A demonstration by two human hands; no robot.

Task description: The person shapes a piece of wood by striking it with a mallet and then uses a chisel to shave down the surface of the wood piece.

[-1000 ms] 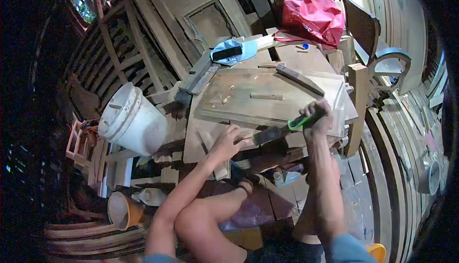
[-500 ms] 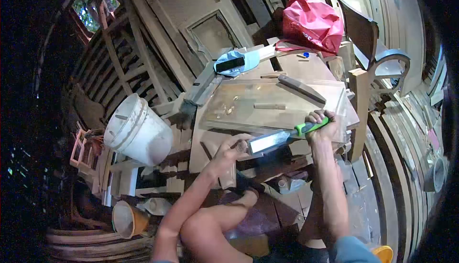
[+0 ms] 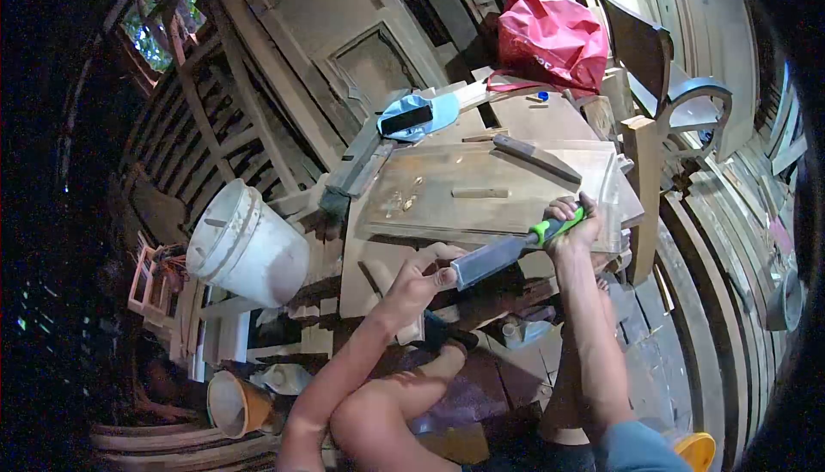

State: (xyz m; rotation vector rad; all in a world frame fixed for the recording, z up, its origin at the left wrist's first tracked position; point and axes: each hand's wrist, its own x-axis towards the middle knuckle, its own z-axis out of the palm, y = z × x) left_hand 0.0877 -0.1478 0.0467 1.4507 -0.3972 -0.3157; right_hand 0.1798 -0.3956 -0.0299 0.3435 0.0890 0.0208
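Note:
My right hand [image 3: 574, 221] is wrapped around the green and black handle of a chisel [image 3: 494, 261] with a broad, flat metal blade. The blade slants down to the left, above the near edge of a wooden panel [image 3: 430, 171]. My left hand [image 3: 421, 283] is at the blade's far end, thumb and index finger bent about the tip; exactly how they touch the edge is hard to make out. Lying on the panel are a long dark-handled tool [image 3: 537, 161], which looks like a knife, and a short wooden stick [image 3: 480, 193]. Some wood shavings [image 3: 408, 197] sit at its left.
A pink bag [image 3: 554, 42] and a light blue cap [image 3: 438, 115] with a black phone-like object rest toward the back. To the left stands a white bucket [image 3: 249, 244]. A chair [image 3: 657, 68] is at the back right; wooden boards surround the work area.
The chisel blade has turned, so its bright reflection is gone. My left thumb and index finger have shifted at the tip, the index reaching further along. The whole view has moved slightly.

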